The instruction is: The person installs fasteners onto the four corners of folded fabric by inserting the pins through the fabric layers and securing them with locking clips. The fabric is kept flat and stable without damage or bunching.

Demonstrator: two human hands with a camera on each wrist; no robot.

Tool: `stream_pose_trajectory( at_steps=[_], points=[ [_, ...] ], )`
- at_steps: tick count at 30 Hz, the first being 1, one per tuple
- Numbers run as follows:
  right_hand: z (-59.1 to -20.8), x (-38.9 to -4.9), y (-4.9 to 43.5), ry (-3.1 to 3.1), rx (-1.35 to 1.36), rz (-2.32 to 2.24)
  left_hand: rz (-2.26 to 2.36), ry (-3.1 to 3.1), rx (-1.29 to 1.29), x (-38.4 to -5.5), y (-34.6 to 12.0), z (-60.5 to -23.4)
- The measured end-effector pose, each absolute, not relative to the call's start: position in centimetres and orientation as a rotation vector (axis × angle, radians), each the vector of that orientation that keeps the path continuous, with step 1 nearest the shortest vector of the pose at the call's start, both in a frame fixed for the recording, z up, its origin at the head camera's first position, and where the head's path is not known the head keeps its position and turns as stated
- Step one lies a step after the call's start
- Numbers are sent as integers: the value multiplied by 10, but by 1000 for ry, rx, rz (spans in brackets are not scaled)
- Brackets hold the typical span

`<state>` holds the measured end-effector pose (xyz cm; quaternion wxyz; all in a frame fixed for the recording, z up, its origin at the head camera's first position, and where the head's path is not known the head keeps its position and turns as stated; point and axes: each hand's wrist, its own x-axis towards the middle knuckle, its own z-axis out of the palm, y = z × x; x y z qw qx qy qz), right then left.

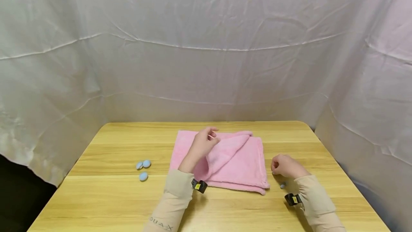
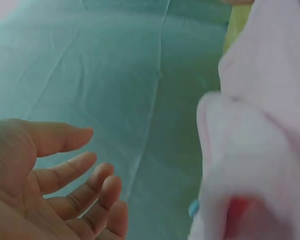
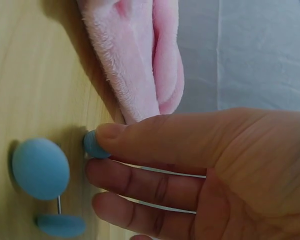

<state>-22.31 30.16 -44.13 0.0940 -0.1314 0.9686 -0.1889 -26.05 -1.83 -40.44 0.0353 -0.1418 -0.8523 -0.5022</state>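
- Lettering first: on my left sleeve, near the table's near edge, there's dark print, and I can make out a U, an A and an X; the rest I can't read for certain.
- Yellow labels sit on both black wrist cameras, left and right; any print on them is too small to read.
- Here's my right hand, right of the cloth: thumb and finger pinching a small ridged blue piece just above the wooden table.
- Near those fingers, a rounded blue cap and a blue disc on the wood, a thin metal pin showing between them.
- And my left hand! Holding nothing, fingers apart and gently bent, over the pink cloth.
- That cloth lies folded mid-table, one flap turned back on top, its fold gaping towards the near left, deep pink inside.
- Over on the left, three blue pieces: a pair side by side, left and right, and a single one nearer me.
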Motion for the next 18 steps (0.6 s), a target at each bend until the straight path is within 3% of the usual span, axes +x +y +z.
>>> stream_pose_trajectory(
  at_steps=[18],
  points=[
    [-445, -225, 302, 2869, -414, -565, -874, -2884, -1290, -221, 44, -424]
  ],
)
